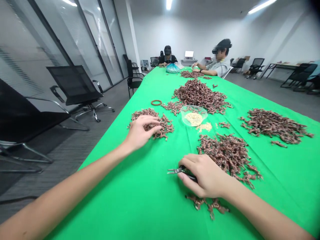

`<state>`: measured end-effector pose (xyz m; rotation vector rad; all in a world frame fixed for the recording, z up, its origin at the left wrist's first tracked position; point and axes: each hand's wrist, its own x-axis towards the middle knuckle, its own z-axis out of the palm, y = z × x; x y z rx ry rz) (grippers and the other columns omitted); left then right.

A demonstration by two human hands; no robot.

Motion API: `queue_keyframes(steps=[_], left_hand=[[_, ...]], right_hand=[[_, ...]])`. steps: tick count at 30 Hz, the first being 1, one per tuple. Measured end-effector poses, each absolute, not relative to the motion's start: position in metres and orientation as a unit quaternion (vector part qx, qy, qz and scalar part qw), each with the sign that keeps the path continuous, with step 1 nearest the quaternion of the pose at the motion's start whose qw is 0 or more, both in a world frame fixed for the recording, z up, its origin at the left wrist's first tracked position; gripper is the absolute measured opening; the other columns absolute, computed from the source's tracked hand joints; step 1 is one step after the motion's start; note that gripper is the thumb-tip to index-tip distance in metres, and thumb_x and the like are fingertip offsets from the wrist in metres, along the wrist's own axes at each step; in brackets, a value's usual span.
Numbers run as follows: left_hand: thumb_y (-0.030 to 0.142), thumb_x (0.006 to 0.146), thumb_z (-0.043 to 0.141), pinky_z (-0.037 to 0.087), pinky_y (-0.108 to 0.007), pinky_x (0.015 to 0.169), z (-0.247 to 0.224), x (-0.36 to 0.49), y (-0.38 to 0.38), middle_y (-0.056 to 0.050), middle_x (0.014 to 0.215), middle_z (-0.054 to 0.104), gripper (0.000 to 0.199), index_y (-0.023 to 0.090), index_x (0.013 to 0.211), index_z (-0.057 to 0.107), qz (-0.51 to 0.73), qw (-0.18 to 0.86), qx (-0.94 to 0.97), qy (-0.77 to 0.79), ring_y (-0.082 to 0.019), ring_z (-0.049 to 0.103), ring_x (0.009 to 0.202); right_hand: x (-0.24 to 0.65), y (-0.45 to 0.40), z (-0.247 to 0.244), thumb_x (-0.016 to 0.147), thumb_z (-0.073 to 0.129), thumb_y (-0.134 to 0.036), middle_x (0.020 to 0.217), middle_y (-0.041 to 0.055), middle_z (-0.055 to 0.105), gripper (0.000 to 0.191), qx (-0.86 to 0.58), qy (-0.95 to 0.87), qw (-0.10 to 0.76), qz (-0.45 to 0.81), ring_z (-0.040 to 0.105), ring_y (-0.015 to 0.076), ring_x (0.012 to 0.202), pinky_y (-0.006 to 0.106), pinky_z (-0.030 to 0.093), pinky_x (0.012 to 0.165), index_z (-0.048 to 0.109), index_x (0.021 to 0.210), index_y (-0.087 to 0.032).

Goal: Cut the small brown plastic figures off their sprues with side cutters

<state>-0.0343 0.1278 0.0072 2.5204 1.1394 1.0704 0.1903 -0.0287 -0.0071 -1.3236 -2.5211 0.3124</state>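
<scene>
My right hand (pixel 203 175) is wrapped round a pair of black-handled pliers (pixel 177 171), whose metal jaws point left and stand slightly apart. Beneath that wrist lie a few loose brown pieces (pixel 218 206), knobbly and figure-like. A heap of similar pieces (pixel 228 151) rises just beyond the same hand. My left hand (pixel 141 131) reaches over a smaller heap (pixel 163 125), thumb and fingers apart, with nothing visible between them. Whether its fingertips touch the pieces I cannot tell. A clear plastic bowl (pixel 184 116) of small pale bits stands between the heaps, with some spilled beside it.
Green cloth (pixel 140 193) covers the long table. Farther off are a large brown heap (pixel 200 95), another heap (pixel 273 125) at right and a brown ring (pixel 156 102). Two people (pixel 168 59) sit at the far end near a blue bag (pixel 172 68). Black chairs (pixel 73 83) stand left.
</scene>
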Motion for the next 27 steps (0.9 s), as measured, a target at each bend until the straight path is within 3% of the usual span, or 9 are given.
queue_keyframes(steps=[6,11,14,19,27], left_hand=[[0.046,0.086,0.062,0.032,-0.051,0.112,0.033,-0.039,0.187,-0.014,0.137,0.059,0.053,0.015,0.129,0.06,0.378,-0.003,0.81,0.448,-0.028,0.046,0.132],[0.054,0.087,0.057,0.03,-0.051,0.114,0.024,-0.026,0.165,-0.015,0.14,0.055,0.058,0.015,0.13,0.056,0.334,-0.028,0.842,0.422,-0.031,0.04,0.138],[0.052,0.087,0.058,0.021,-0.054,0.118,0.004,-0.011,0.136,-0.019,0.143,0.052,0.064,0.011,0.134,0.051,0.239,-0.047,0.909,0.34,-0.033,0.032,0.143],[0.053,0.089,0.054,0.019,-0.048,0.12,-0.019,0.012,0.118,-0.013,0.145,0.053,0.056,0.016,0.13,0.057,0.139,-0.042,0.962,0.231,-0.029,0.031,0.145],[0.03,0.099,0.041,0.029,-0.044,0.116,-0.026,0.022,0.153,-0.013,0.132,0.063,0.034,0.015,0.118,0.065,0.113,-0.079,0.964,0.227,-0.024,0.047,0.135]], right_hand=[[0.195,-0.026,-0.005,0.097,0.037,-0.042,0.081,0.0041,0.06,0.032,-0.459,-0.872,0.142,0.088,0.05,0.0165,0.071,0.03,0.033,0.066,0.057,0.094,-0.018],[0.197,-0.028,-0.002,0.097,0.037,-0.042,0.081,0.004,0.06,0.031,-0.458,-0.873,0.153,0.071,0.051,0.017,0.073,0.03,0.033,0.067,0.057,0.093,-0.018],[0.196,-0.029,-0.001,0.096,0.037,-0.042,0.08,0.0039,0.06,0.03,-0.452,-0.875,0.16,0.064,0.051,0.0171,0.073,0.031,0.032,0.066,0.056,0.092,-0.019],[0.195,-0.03,0.0,0.096,0.039,-0.041,0.08,0.0036,0.061,0.029,-0.443,-0.879,0.171,0.052,0.051,0.017,0.071,0.031,0.031,0.065,0.057,0.092,-0.019],[0.197,-0.029,0.002,0.096,0.038,-0.043,0.079,0.004,0.062,0.031,-0.442,-0.877,0.183,0.034,0.052,0.0168,0.071,0.031,0.029,0.063,0.057,0.09,-0.018]])
